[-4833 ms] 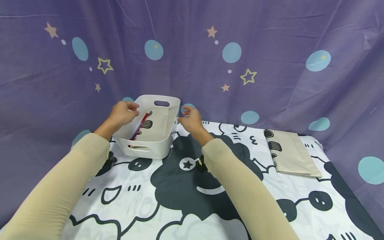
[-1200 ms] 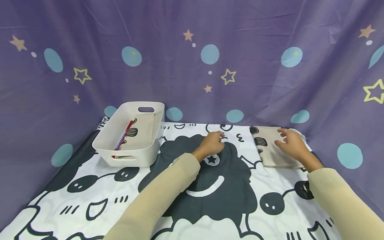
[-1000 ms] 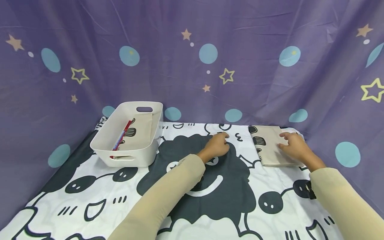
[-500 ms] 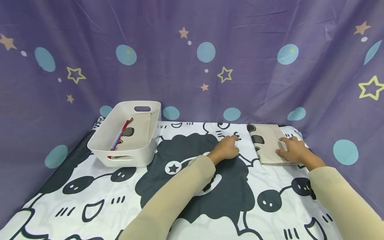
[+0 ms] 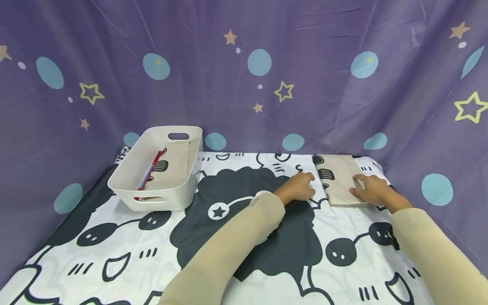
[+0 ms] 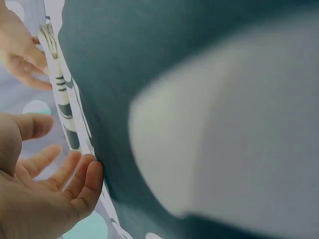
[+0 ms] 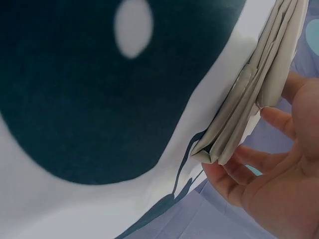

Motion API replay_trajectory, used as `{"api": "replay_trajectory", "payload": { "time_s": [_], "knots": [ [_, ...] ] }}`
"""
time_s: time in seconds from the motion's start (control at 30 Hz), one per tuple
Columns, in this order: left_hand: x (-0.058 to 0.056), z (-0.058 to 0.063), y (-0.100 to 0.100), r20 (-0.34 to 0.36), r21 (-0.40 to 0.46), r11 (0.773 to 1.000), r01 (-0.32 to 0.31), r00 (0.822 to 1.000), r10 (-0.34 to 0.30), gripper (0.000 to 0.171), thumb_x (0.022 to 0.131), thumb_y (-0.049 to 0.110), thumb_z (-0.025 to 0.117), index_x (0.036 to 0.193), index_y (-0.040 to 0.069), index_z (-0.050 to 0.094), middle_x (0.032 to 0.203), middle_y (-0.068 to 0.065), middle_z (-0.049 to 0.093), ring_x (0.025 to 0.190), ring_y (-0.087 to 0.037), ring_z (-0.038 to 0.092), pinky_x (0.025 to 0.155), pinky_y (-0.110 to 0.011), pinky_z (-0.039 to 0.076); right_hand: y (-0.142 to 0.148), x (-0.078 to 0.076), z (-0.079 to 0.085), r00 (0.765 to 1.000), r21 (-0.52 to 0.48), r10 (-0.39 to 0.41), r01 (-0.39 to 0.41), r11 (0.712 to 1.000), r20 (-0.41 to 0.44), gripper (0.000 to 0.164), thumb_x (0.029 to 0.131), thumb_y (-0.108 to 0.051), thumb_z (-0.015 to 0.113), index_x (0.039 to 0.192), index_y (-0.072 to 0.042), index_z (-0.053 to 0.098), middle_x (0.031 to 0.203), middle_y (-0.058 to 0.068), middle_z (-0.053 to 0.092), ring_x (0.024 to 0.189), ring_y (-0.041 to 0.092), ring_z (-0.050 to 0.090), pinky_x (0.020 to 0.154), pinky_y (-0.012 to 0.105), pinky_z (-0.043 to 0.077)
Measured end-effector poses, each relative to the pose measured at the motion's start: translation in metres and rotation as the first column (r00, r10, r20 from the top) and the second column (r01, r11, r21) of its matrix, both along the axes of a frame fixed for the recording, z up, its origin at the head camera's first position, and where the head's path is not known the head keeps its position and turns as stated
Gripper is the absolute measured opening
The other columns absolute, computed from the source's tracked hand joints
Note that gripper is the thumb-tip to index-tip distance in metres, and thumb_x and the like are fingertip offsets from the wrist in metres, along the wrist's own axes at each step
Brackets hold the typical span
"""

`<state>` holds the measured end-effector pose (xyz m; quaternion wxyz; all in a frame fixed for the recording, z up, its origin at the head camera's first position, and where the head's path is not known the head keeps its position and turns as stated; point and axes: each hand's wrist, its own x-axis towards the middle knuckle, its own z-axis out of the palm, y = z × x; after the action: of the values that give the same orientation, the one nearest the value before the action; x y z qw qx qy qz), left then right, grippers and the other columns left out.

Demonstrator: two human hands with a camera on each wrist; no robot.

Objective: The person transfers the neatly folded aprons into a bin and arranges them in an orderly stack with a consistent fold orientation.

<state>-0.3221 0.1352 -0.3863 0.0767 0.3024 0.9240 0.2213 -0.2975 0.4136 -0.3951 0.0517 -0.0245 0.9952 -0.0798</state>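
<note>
A folded beige cloth point(image 5: 339, 182) with black utensil-like prints down its left side lies at the back right of the table. My right hand point(image 5: 372, 190) is over its right part, thumb and forefinger apart on top. In the right wrist view, my right fingers point(image 7: 224, 181) touch the stacked layers of the folded cloth point(image 7: 239, 114) at its end. My left hand point(image 5: 300, 186) is just left of the cloth, apart from it. Its fingers point(image 6: 65, 172) are loosely bent with nothing between them, and the cloth's edge point(image 6: 65, 104) shows beyond.
At the back left stands a white basket point(image 5: 126, 186) with handle holes. Inside lie another folded beige cloth point(image 5: 176, 163) and a thin red and blue packet point(image 5: 150, 170). A sheep-print sheet point(image 5: 160, 262) covers the table. Behind it hangs a purple curtain point(image 5: 213, 101).
Both hands have gone from the basket to the right. In the last second my left hand moved right toward the cloth, while my right hand stayed at the cloth. The view turned right.
</note>
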Motion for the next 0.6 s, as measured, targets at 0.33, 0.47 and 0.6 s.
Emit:
{"api": "replay_trajectory", "payload": {
  "time_s": [0.33,0.47,0.6],
  "knots": [
    [0.005,0.001,0.021,-0.025,-0.184,0.978,0.093,0.995,-0.099,0.060,0.098,0.041,0.064,0.153,0.023,0.049,0.145,-0.004,0.057,0.132,-0.027,0.051,0.107,-0.040,0.044,-0.002,-0.005,0.001,1.000,-0.032,-0.001,0.000,0.999,-0.009,0.064,0.099,-0.039,0.060,0.141,0.007,0.049,0.138,0.042,0.048,0.128,0.060,0.045,0.102,0.073,0.038],
    [0.008,-0.001,0.026,0.003,-0.256,0.963,0.083,0.996,-0.085,0.061,0.098,0.049,0.062,0.154,0.030,0.047,0.144,-0.003,0.053,0.126,-0.024,0.048,0.101,-0.042,0.045,-0.003,-0.003,0.001,1.000,-0.062,0.007,-0.009,0.998,-0.025,0.061,0.098,-0.037,0.062,0.139,0.007,0.051,0.136,0.042,0.050,0.127,0.060,0.046,0.101,0.073,0.038],
    [0.010,-0.003,0.027,0.003,-0.289,0.953,0.086,0.996,-0.089,0.062,0.097,0.052,0.062,0.153,0.030,0.047,0.140,-0.003,0.052,0.122,-0.022,0.046,0.101,-0.040,0.044,-0.007,-0.001,0.002,1.000,-0.086,-0.002,0.000,0.996,-0.021,0.060,0.098,-0.036,0.064,0.138,0.007,0.052,0.136,0.041,0.050,0.128,0.060,0.045,0.102,0.072,0.038]
  ]
}}
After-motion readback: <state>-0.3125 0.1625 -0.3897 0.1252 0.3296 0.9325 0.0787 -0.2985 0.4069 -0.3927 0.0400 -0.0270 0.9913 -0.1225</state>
